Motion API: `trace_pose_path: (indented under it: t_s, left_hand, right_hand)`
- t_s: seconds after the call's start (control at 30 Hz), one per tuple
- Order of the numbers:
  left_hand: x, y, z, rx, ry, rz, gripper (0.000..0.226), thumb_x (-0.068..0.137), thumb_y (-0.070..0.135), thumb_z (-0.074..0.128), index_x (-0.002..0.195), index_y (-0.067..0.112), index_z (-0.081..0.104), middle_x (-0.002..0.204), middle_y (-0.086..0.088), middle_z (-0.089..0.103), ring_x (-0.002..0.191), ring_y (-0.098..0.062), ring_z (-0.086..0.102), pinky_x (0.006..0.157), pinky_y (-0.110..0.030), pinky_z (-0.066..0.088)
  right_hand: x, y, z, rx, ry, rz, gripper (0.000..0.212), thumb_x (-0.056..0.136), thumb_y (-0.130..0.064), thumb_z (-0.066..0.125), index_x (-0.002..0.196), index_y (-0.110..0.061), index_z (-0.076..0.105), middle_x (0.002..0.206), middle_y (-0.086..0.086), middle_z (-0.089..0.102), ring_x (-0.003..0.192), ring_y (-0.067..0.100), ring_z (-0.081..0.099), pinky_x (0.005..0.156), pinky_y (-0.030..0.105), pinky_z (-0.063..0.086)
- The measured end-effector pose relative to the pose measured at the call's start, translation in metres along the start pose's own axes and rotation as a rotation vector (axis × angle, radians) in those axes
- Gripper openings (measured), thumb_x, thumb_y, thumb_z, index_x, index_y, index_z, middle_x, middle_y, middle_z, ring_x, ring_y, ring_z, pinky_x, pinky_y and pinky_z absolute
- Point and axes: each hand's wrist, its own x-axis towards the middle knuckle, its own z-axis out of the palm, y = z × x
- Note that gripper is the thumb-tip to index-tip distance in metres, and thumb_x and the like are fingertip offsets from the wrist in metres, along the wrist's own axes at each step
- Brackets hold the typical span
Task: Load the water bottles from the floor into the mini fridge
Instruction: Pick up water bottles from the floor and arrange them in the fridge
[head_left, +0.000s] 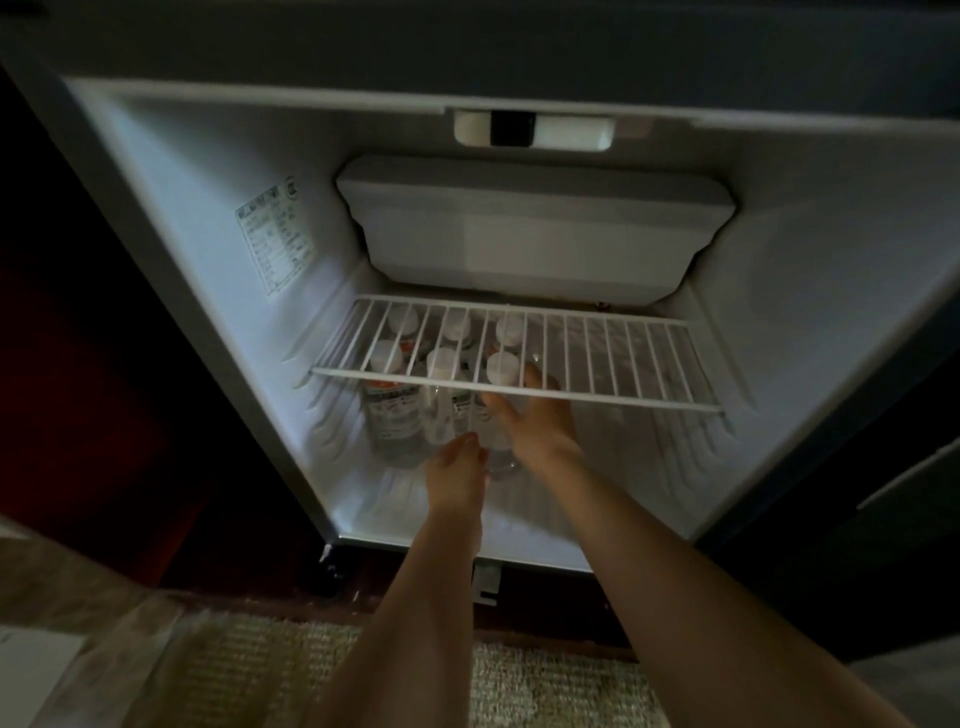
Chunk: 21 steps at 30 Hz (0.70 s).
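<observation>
Under the wire shelf (519, 358) of the open mini fridge (171, 249), water bottles (395, 410) stand in two rows at its left. The right hand (535, 421) wraps around the nearest bottle (496, 441) below the shelf's front edge. The left hand (460, 475), fingers together, touches that bottle's lower side without closing on it.
</observation>
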Motion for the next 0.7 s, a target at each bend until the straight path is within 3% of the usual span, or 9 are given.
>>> trace_pose_path:
  t_s: [0.17,0.23,0.3,0.37,0.43,0.5,0.57,0.63,0.7]
  left_hand:
    - [0.008,0.01,-0.002,0.211,-0.081,-0.055,0.029,0.095,0.012,0.039,0.07,0.015,0.053,0.066,-0.004,0.048,0.063,-0.015,0.045,0.073,-0.028,0.038]
    - [0.0,0.021,-0.008,0.338,-0.149,-0.038,0.021,0.096,0.016,0.039,0.093,0.013,0.059,0.086,-0.007,0.057,0.083,-0.021,0.053,0.08,-0.029,0.039]
    - [-0.006,0.03,-0.016,0.525,-0.169,0.003,0.032,0.098,0.018,0.039,0.124,0.005,0.053,0.122,-0.015,0.056,0.117,-0.029,0.052,0.093,-0.033,0.04]
    - [-0.016,0.038,-0.027,0.799,-0.175,0.03,0.038,0.1,0.02,0.038,0.13,0.0,0.049,0.135,-0.019,0.05,0.127,-0.033,0.047,0.1,-0.036,0.04]
    - [-0.027,0.045,-0.034,1.013,-0.243,0.02,0.034,0.099,0.023,0.039,0.121,0.002,0.056,0.127,-0.018,0.055,0.118,-0.03,0.053,0.101,-0.037,0.042]
    - [-0.038,0.051,-0.037,1.024,-0.306,-0.05,0.021,0.097,0.024,0.045,0.097,0.01,0.06,0.106,-0.011,0.061,0.098,-0.023,0.059,0.096,-0.038,0.046]
    - [-0.052,0.061,-0.039,1.036,-0.349,-0.067,0.017,0.096,0.025,0.047,0.088,0.012,0.055,0.096,-0.007,0.057,0.093,-0.022,0.058,0.091,-0.036,0.047]
    - [-0.074,0.073,-0.039,1.078,-0.406,-0.008,0.017,0.095,0.027,0.047,0.089,0.014,0.055,0.095,-0.008,0.056,0.095,-0.025,0.055,0.091,-0.038,0.047]
    - [-0.104,0.085,-0.038,1.122,-0.459,0.075,0.023,0.094,0.029,0.047,0.102,0.011,0.058,0.097,-0.008,0.056,0.093,-0.024,0.054,0.092,-0.04,0.047]
  right_hand:
    - [-0.001,0.0,-0.003,0.049,-0.013,0.012,0.072,0.089,-0.035,0.06,0.148,-0.019,0.022,0.15,0.009,0.033,0.136,0.028,0.037,0.107,0.036,0.034]
    - [-0.01,0.0,-0.008,-0.006,-0.054,0.025,0.07,0.088,-0.033,0.062,0.146,-0.017,0.024,0.149,0.01,0.034,0.135,0.029,0.038,0.107,0.036,0.034]
    - [-0.017,0.005,-0.012,-0.145,-0.079,0.044,0.069,0.087,-0.034,0.063,0.144,-0.014,0.027,0.145,0.015,0.035,0.132,0.032,0.04,0.107,0.04,0.038]
    - [-0.028,0.005,-0.021,-0.258,-0.111,0.063,0.066,0.088,-0.034,0.062,0.142,-0.011,0.031,0.141,0.017,0.04,0.127,0.034,0.044,0.103,0.04,0.042]
    - [-0.041,0.003,-0.032,-0.313,-0.15,0.056,0.045,0.091,-0.03,0.057,0.13,-0.008,0.049,0.13,0.016,0.053,0.117,0.032,0.053,0.094,0.035,0.046]
    - [-0.059,-0.002,-0.044,-0.363,-0.143,-0.011,0.023,0.094,-0.026,0.051,0.098,-0.008,0.065,0.107,0.016,0.065,0.097,0.03,0.062,0.078,0.033,0.049]
    - [-0.075,-0.01,-0.052,-0.377,-0.101,-0.052,0.026,0.093,-0.022,0.049,0.078,-0.006,0.063,0.086,0.018,0.066,0.083,0.032,0.065,0.066,0.033,0.048]
    - [-0.095,-0.024,-0.063,-0.362,-0.1,-0.073,0.026,0.092,-0.017,0.048,0.072,-0.005,0.06,0.077,0.016,0.065,0.077,0.031,0.065,0.063,0.033,0.048]
    - [-0.115,-0.042,-0.078,-0.372,-0.095,-0.076,0.027,0.092,-0.015,0.045,0.065,-0.013,0.053,0.071,0.008,0.059,0.067,0.023,0.06,0.057,0.026,0.043]
